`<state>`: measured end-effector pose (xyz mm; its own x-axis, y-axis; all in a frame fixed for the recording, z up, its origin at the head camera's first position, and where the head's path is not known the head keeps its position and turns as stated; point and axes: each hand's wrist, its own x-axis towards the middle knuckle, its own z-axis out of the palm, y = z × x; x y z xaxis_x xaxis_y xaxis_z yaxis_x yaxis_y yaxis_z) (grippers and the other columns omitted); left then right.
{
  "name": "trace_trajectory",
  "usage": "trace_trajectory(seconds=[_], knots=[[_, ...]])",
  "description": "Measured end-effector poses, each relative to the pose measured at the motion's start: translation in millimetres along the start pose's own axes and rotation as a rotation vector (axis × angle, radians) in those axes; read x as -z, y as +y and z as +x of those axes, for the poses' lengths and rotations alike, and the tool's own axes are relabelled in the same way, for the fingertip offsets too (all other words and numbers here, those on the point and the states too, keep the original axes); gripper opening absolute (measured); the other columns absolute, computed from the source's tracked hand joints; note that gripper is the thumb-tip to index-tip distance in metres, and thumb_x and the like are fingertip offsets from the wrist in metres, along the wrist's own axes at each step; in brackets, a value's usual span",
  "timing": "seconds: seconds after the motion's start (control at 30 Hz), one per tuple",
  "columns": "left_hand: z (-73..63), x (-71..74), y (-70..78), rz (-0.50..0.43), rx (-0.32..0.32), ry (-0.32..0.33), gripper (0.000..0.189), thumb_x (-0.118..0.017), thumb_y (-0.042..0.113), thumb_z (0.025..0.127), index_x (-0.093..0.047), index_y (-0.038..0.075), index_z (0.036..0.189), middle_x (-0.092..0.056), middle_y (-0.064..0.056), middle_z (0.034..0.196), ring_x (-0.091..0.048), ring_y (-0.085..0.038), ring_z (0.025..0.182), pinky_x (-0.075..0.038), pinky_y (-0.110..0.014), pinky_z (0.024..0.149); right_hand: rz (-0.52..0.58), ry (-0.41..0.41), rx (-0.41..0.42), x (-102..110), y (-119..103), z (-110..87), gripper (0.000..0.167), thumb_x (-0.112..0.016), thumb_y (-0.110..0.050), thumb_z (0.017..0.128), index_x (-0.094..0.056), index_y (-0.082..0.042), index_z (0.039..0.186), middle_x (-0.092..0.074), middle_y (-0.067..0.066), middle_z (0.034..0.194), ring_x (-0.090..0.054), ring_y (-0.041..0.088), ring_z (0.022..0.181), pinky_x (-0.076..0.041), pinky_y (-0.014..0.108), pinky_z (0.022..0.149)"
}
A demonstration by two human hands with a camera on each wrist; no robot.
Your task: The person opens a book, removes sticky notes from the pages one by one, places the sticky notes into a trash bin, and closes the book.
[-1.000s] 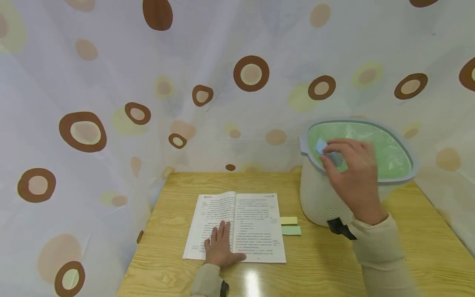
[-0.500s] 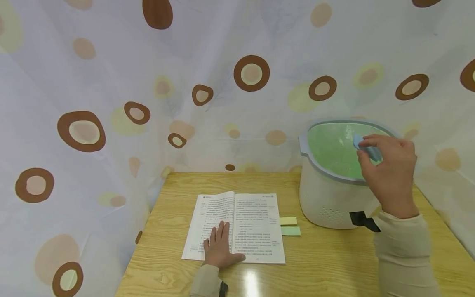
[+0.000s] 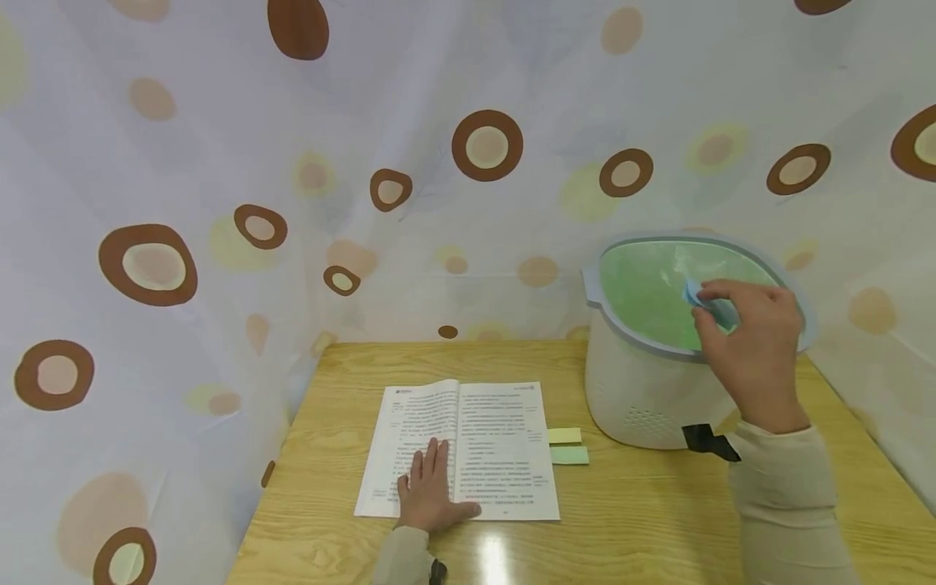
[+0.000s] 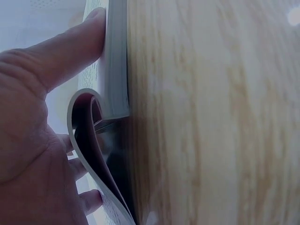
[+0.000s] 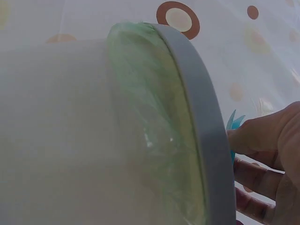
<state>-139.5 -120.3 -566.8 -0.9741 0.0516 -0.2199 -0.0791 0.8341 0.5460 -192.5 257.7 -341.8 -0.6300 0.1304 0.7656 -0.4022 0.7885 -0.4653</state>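
One open book (image 3: 500,447) at left on a wooden surface (image 3: 636,520), left hand (image 3: 427,496) resting spread across its pages, right hand (image 3: 760,349) pinching a blue slip (image 3: 692,293) just above the green-lined bin (image 3: 629,386) at right.

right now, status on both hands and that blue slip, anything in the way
Left hand on open book. Right hand pinching blue slip above bin. No obstruction visible between slip and bin.

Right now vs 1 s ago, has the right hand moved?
Yes, rightward in the head view: the right hand, pinching a blue slip, is now farther from the left tab on the white bin.
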Motion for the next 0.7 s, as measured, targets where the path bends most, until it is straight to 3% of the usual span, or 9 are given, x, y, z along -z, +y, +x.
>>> trace_trajectory(seconds=[0.33, 0.5, 0.7], knots=[[0.0, -4.9, -2.1, 0.007, 0.009, 0.007, 0.119, -0.086, 0.049, 0.067, -0.021, 0.011, 0.158, -0.016, -0.014, 0.167, -0.015, -0.046, 0.152, -0.014, -0.076, 0.114, 0.040, 0.029, -0.001, -4.2, 2.1, 3.5, 0.017, -0.070, 0.006, 0.083, -0.071, 0.007, 0.099, -0.070, 0.030, 0.108, -0.050, 0.044, 0.100, -0.031, 0.055, 0.094], [0.3, -6.3, -3.0, 0.001, 0.009, 0.011, 0.119, -0.086, 0.048, 0.067, -0.020, 0.011, 0.158, -0.016, -0.013, 0.167, -0.015, -0.046, 0.152, -0.013, -0.075, 0.114, 0.028, -0.005, -0.010, -6.6, 5.5, 2.3, 0.016, -0.070, 0.004, 0.084, -0.071, 0.007, 0.101, -0.069, 0.030, 0.115, -0.051, 0.047, 0.110, -0.031, 0.058, 0.103], [1.7, -4.5, -2.4, 0.007, 0.014, 0.009, 0.118, -0.085, 0.049, 0.068, -0.020, 0.012, 0.159, -0.014, -0.012, 0.168, -0.014, -0.045, 0.152, -0.012, -0.075, 0.115, 0.021, 0.020, 0.012, -6.3, 5.3, 1.0, 0.014, -0.069, 0.003, 0.086, -0.073, 0.008, 0.098, -0.068, 0.030, 0.114, -0.055, 0.047, 0.112, -0.031, 0.055, 0.111]])
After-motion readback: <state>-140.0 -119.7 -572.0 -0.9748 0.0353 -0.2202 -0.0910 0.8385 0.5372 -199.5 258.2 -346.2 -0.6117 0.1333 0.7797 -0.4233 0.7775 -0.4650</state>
